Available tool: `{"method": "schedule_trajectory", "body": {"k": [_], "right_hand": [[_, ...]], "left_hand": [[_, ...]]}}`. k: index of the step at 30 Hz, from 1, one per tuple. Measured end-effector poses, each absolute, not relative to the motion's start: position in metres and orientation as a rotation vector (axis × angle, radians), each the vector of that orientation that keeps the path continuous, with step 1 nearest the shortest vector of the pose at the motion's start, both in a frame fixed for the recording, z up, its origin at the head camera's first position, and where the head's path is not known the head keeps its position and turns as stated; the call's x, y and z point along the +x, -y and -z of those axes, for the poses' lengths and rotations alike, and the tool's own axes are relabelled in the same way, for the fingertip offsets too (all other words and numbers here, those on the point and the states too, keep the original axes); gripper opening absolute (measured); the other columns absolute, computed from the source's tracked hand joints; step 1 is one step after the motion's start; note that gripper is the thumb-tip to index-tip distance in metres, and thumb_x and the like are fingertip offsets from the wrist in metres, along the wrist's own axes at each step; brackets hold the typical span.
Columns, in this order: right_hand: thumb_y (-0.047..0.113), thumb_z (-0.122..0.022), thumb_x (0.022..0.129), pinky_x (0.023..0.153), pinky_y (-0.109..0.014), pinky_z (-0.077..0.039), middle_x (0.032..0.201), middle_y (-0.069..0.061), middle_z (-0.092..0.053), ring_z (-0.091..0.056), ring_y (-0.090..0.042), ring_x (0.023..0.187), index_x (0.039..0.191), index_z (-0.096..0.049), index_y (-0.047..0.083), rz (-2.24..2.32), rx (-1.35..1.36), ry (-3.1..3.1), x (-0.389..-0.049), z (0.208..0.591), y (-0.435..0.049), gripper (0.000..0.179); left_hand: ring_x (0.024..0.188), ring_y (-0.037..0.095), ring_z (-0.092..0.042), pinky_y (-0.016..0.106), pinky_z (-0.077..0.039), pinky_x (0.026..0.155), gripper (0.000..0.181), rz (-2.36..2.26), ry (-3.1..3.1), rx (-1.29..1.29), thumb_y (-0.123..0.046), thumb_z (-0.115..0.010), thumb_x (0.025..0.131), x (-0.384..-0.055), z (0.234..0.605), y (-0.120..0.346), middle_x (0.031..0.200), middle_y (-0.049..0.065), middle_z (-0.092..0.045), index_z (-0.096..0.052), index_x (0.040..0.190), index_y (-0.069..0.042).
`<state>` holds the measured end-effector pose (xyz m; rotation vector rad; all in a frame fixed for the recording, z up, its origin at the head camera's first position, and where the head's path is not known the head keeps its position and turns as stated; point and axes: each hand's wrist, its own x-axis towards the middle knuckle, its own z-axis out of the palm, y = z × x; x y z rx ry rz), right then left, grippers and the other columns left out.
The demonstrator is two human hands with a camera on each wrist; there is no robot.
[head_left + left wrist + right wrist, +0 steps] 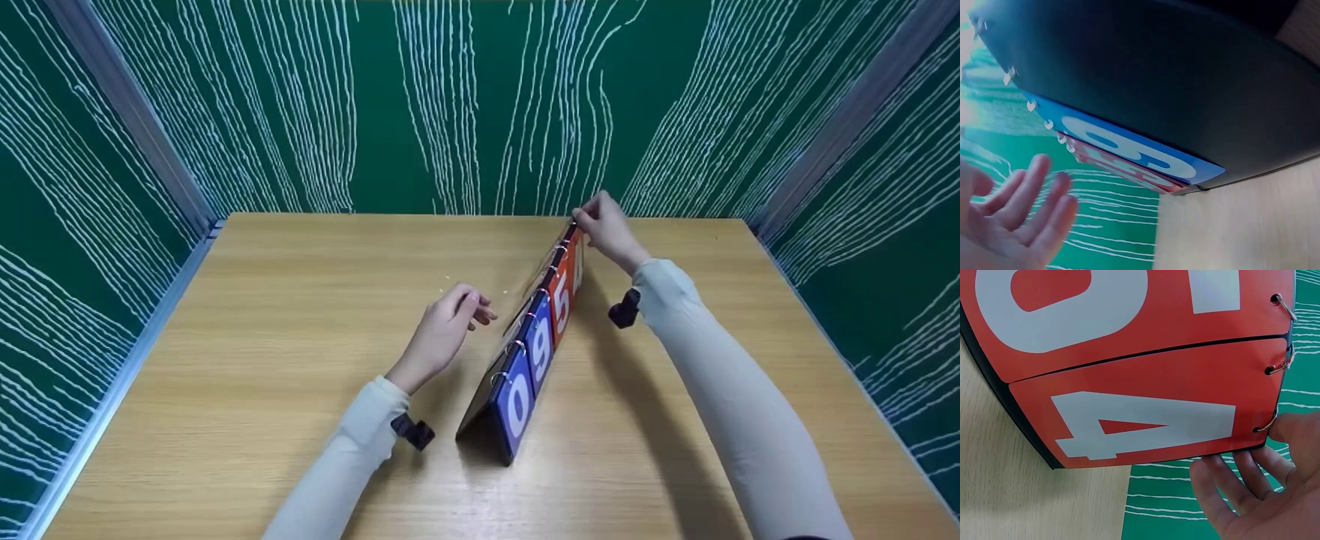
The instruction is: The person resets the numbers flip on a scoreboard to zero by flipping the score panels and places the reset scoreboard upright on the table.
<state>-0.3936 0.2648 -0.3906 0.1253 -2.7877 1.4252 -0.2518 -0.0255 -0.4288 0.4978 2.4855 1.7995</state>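
Note:
A tabletop flip scoreboard [540,341] stands like a tent, its length running away from me. Blue cards read 0 and 9 at the near end; red ones read 5 and 4 at the far end. Metal rings [1280,306] bind the cards along the top edge. My right hand [611,229] pinches the far top corner, thumb by the last ring and fingers behind the red 4 card [1145,433]. To the left of the board my left hand [442,330] hovers with loosely bent fingers, holding nothing. The left wrist view shows its fingers [1033,191] apart from the board.
The board stands on a wooden table [262,322]. Green walls [375,112] with white wavy lines enclose the back and sides, with grey corner posts [139,112]. A small dark camera is strapped to each wrist.

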Motion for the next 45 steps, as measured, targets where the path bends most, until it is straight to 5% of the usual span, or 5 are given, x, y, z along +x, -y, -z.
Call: {"method": "schedule_trajectory", "body": {"k": [15,22,27,34,45], "right_hand": [[0.029,-0.046,0.108,0.079,-0.027,-0.05,0.112,-0.007,-0.05,-0.052,-0.019,0.101,0.116,-0.044,0.008,-1.441,0.108,2.788,-0.391,0.389,-0.264,0.023],[0.026,-0.046,0.109,0.071,-0.021,-0.049,0.105,-0.005,-0.049,-0.05,-0.015,0.094,0.114,-0.045,0.006,-1.426,0.131,2.78,-0.392,0.389,-0.263,0.02],[0.026,-0.046,0.109,0.073,-0.022,-0.049,0.107,-0.006,-0.05,-0.051,-0.016,0.096,0.115,-0.045,0.007,-1.433,0.121,2.781,-0.394,0.39,-0.264,0.02],[0.027,-0.045,0.109,0.078,-0.027,-0.05,0.11,-0.007,-0.049,-0.051,-0.018,0.098,0.116,-0.044,0.008,-1.441,0.121,2.783,-0.394,0.39,-0.266,0.02],[0.026,-0.046,0.109,0.078,-0.026,-0.051,0.11,-0.007,-0.049,-0.051,-0.018,0.098,0.115,-0.043,0.008,-1.445,0.12,2.785,-0.394,0.389,-0.265,0.02]], "left_hand": [[0.123,0.035,-0.064,0.045,-0.051,0.106,0.042,-1.455,-2.452,0.434,-0.024,-0.041,0.108,-0.284,0.456,0.009,0.136,0.018,-0.065,-0.052,0.141,-0.001],[0.09,0.028,-0.063,0.027,-0.05,0.076,0.047,-1.314,-2.39,0.442,-0.029,-0.037,0.109,-0.287,0.465,0.001,0.115,0.019,-0.066,-0.047,0.147,-0.002],[0.069,0.009,-0.052,0.018,-0.042,0.062,0.042,-1.363,-2.297,0.405,-0.029,-0.039,0.109,-0.283,0.468,-0.008,0.086,0.0,-0.057,-0.052,0.138,-0.001],[0.049,0.004,-0.037,0.018,-0.033,0.048,0.04,-1.561,-2.084,0.392,-0.022,-0.034,0.109,-0.284,0.47,-0.015,0.06,-0.009,-0.039,-0.044,0.071,-0.016],[0.051,0.008,-0.039,0.022,-0.035,0.05,0.047,-1.618,-2.09,0.336,-0.024,-0.031,0.11,-0.283,0.47,-0.014,0.059,-0.007,-0.038,-0.037,0.064,-0.017]]}}
